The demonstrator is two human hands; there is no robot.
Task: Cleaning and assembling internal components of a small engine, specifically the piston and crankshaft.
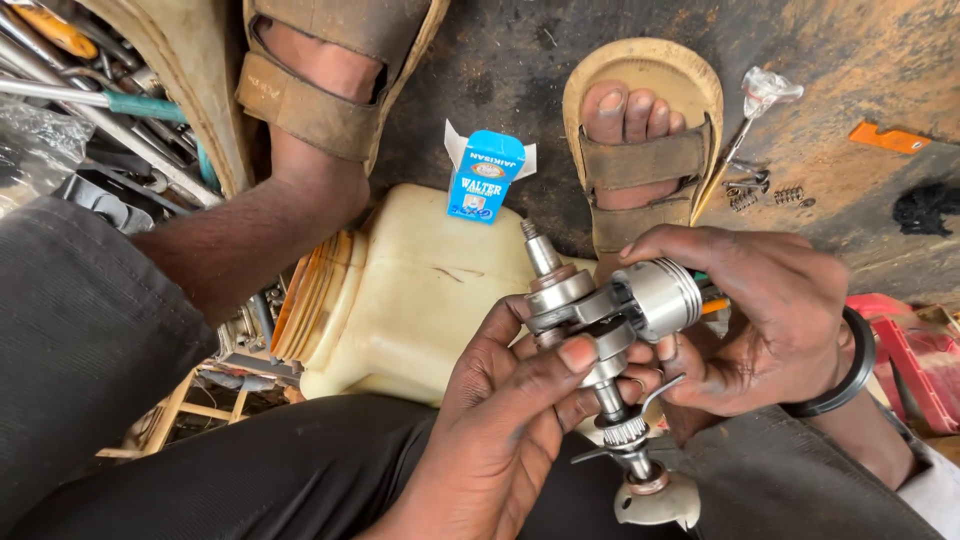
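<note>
The left hand [510,420] curls its fingers around the steel crankshaft assembly [590,340], thumb pressed on its web. Just right, the right hand [770,320] grips the ribbed silver metal piston [660,297] at the rod's end. Behind both hands lies a cream plastic jug [400,300].

Red tray [915,345] cut off rightward

Crankshaft [590,330] sat between both hands, left hand [510,420] below it, right hand [770,320] on the piston [660,297]. Jug [400,300] lay behind, small box [483,175] beyond that, springs [765,192] off right.
</note>
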